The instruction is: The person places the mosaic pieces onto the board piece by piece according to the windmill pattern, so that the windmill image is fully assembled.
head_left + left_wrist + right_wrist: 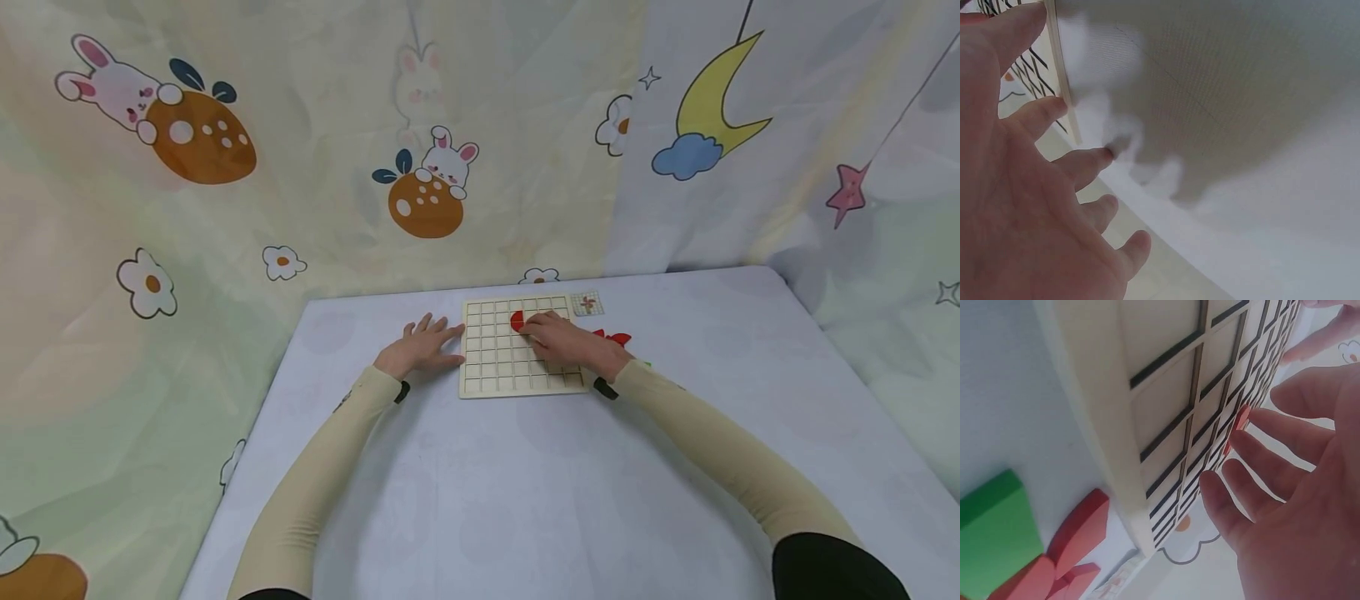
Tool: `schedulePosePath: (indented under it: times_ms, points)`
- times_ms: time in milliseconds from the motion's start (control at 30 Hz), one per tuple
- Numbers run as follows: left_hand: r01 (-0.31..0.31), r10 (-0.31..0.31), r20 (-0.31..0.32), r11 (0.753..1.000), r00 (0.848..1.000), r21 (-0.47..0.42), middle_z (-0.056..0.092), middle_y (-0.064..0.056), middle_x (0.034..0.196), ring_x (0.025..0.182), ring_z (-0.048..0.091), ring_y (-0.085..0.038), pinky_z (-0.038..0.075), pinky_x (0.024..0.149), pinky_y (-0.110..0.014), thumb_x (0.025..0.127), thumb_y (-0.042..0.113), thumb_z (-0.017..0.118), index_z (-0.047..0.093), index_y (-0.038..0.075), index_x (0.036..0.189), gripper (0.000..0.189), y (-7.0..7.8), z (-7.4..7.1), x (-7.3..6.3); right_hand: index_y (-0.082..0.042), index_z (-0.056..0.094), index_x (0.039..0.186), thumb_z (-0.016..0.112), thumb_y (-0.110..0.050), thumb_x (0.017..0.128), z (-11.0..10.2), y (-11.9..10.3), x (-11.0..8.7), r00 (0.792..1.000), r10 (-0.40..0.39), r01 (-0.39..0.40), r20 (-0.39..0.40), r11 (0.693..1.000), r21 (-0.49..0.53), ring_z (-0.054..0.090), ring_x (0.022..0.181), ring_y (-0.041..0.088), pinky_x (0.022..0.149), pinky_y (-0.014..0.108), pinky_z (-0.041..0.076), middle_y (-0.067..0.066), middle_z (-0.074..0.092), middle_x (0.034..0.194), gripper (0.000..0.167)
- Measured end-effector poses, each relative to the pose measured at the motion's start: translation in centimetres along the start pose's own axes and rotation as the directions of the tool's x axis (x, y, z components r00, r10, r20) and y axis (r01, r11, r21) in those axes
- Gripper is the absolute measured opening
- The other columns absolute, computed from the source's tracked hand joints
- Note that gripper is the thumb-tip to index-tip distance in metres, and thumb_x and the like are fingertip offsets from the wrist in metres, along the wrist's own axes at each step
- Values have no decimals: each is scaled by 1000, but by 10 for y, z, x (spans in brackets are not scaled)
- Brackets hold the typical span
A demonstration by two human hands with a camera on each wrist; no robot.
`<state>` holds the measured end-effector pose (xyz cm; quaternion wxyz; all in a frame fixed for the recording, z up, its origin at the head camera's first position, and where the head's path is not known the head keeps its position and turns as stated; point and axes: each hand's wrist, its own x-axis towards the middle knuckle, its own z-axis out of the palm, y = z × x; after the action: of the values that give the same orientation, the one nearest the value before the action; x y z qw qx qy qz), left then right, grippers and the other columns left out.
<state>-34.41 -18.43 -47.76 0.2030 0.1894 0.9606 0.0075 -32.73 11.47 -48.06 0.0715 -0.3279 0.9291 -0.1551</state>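
Note:
A pale wooden grid board (487,385) lies on the table. My left hand (420,350) is at its left side, fingers spread, with thumb and index tips right at the edge. In the left wrist view, that hand (1041,181) shows its palm and the board's side (1059,69). Over the upper middle of the grid, my right hand (566,340) has its fingertips at a red rounded piece (517,321), partly hidden by the fingers. The right wrist view shows the extended fingers of this hand (1291,475) touching the red piece (1237,428).
A small pattern card (588,303) lies by the board's upper right corner. Right of the board are several loose red pieces (618,338), partly behind my right hand, and a green block (997,531). A printed cloth (330,167) hangs behind the white-covered table (510,500).

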Motion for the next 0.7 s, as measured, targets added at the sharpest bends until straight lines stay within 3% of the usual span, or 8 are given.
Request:
schedulePosePath:
  times_ms: [367, 700]
  points:
    - [-2, 2, -8, 1000, 1000, 11, 17, -13, 169, 157, 2, -41, 11, 123, -63, 99, 62, 48, 24, 29, 161, 74, 4, -2, -2, -4, 59, 137, 55, -20, 104, -8, 12, -29, 997, 62, -61, -55, 998, 23, 47, 135, 34, 114, 50, 37, 16, 56, 141, 37]
    - [-16, 16, -11, 1000, 1000, 4, 18, -14, 169, 156, 3, -42, 11, 122, -65, 99, 60, 49, 26, 26, 161, 74, 3, -4, -3, -2, 56, 139, 57, -19, 103, -20, 29, -54, 993, 105, -101, -51, 992, 79, 41, 141, 36, 122, 57, 23, 17, 53, 144, 40]
